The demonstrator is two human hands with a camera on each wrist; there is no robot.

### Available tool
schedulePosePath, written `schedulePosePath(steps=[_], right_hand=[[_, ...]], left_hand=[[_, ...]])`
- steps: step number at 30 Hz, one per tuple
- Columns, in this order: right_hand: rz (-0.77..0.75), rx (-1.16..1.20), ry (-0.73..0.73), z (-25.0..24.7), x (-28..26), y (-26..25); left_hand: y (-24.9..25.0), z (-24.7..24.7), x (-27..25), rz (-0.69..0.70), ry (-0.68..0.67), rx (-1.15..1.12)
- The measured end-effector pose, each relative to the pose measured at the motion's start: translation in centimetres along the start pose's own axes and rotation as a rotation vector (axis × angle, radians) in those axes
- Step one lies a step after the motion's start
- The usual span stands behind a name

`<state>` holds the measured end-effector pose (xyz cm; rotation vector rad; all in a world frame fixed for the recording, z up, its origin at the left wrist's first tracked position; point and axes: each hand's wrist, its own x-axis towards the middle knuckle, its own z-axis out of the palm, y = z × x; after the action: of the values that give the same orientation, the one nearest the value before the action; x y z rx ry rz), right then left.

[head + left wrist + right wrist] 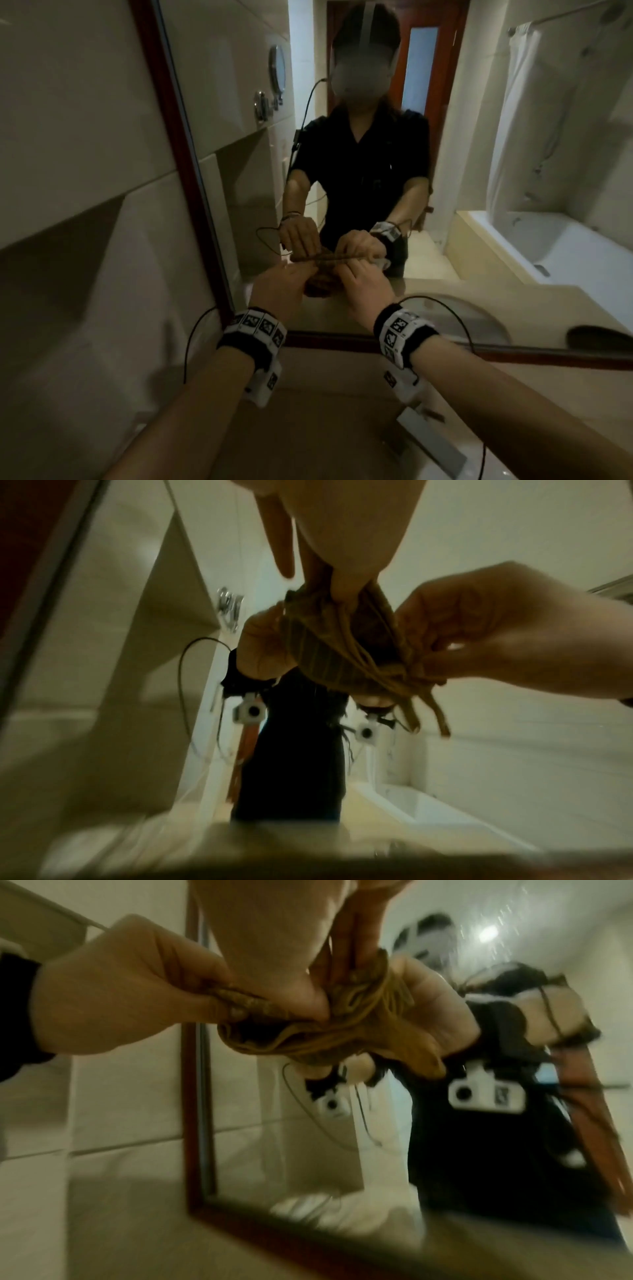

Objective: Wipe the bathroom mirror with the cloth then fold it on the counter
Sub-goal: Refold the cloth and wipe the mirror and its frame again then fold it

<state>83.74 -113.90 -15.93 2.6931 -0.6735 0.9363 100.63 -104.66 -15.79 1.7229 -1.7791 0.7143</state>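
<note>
A bunched brown cloth [320,286] hangs between both hands right at the mirror [445,164], low on the glass near its dark red frame [171,137]. My left hand [298,275] pinches the cloth's left end and my right hand [349,274] pinches its right end. In the left wrist view the cloth [329,647] sags in folds under my left fingers [342,582], with the right hand [496,631] gripping it from the right. In the right wrist view the cloth [308,1039] is pinched by my right hand [318,1007] and held by the left hand [120,988]. The fingertips nearly meet their reflections.
The beige counter [325,404] lies below the mirror, with a flat grey object [431,442] on it at the right. Tiled wall [68,171] fills the left. The glass reflects a bathtub [548,246], a shower curtain and a dark object [596,337]. Cables loop from both wristbands.
</note>
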Motion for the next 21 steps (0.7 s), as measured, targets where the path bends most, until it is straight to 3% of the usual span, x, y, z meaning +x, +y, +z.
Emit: schedulePosePath(steps=[3, 6, 10, 13, 17, 21], right_hand=[[0.199, 0.124, -0.441, 1.7, -5.6, -2.8], [0.315, 0.282, -0.673, 2.9, -11.7, -6.3], [0.495, 0.446, -0.857, 3.7, -18.1, -10.8], [0.689, 0.578, -0.846, 3.9, -21.5, -13.1], [0.851, 0.719, -0.825, 3.9, -24.5, -14.5], [0.943, 0.705, -0.788, 3.8, -26.3, -13.6]], left_hand=[[2.0, 0.5, -5.5, -0.236, -0.537, -0.07], [4.2, 1.6, -12.4, -0.528, -0.771, -0.2], [6.7, 4.2, -21.6, -0.782, -0.839, -0.207], [8.5, 5.5, -25.8, -1.009, -0.893, -0.317], [10.3, 6.1, -28.0, -1.19, -0.975, -0.375], [10.7, 5.9, -29.5, -1.392, -0.834, -0.611]])
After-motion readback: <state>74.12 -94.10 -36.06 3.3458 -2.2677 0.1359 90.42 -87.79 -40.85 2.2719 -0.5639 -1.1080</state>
